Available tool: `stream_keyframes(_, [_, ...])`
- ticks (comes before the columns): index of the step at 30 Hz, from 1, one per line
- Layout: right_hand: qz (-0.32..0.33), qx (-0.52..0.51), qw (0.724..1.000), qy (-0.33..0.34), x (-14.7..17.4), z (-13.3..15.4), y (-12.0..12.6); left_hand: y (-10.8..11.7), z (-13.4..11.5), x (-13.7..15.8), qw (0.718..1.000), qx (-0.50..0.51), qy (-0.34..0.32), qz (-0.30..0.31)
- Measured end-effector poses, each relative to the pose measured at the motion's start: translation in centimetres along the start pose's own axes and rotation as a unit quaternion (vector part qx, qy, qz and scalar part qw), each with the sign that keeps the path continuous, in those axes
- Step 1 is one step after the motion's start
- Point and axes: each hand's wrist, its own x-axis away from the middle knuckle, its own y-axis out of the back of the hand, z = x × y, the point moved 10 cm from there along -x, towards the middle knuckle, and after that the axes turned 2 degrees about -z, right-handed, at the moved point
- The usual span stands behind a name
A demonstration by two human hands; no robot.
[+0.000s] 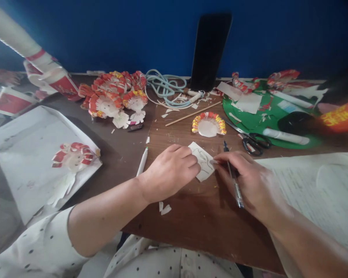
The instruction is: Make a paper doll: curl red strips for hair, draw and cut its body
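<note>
My left hand (174,170) is curled, its fingers closed at the left edge of a small white piece of paper (205,170) with dark drawn lines. My right hand (252,179) has a dark pen (234,181) between its fingers, tip pointing away from me. The right thumb and forefinger come together at the paper's right corner, where a small pale bit shows; I cannot tell whether it is separate. Beyond both hands lies a cut-paper piece (208,129) with a red and yellow curled fringe. A white marker (142,161) lies left of my left hand.
Black-handled scissors (253,142) rest against a green round mat (274,119) with paper scraps. A wooden stick (193,114), a coiled pale blue cable (169,88) and a phone (211,52) are at the back. Fringed paper pieces (110,96) pile up left; a white sheet (26,139) lies nearer.
</note>
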Motion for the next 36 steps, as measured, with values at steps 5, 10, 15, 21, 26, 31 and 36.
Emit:
stream_keyframes(5, [0.0, -0.001, 1.0, 0.002, -0.04, 0.02, -0.04, -0.02, -0.2, 0.03, 1.0, 0.01, -0.002, 0.001])
stream_keyframes(10, [0.003, 0.004, 1.0, 0.006, 0.01, 0.11, -0.02, 0.03, -0.34, 0.06, 1.0, 0.013, -0.003, -0.009])
stream_keyframes(15, [0.005, 0.01, 1.0, 0.003, 0.09, 0.04, -0.08, -0.02, -0.28, 0.0, 1.0, 0.015, 0.006, -0.004])
stream_keyframes(21, [0.0, 0.016, 1.0, 0.01, -0.01, 0.19, -0.08, -0.29, -0.26, -0.03, 1.0, 0.021, 0.016, 0.013])
stream_keyframes(26, [-0.001, 0.021, 1.0, 0.011, 0.03, 0.2, -0.08, -0.29, -0.32, -0.09, 0.999, 0.026, 0.014, 0.017])
stream_keyframes(31, [0.001, 0.022, 1.0, 0.005, 0.02, 0.0, -0.19, -0.17, -0.3, -0.15, 0.999, 0.027, 0.012, 0.021])
stream_keyframes(36, [-0.009, 0.026, 1.0, 0.015, 0.02, 0.13, -0.11, -0.37, -0.4, -0.19, 0.999, 0.027, 0.011, 0.024])
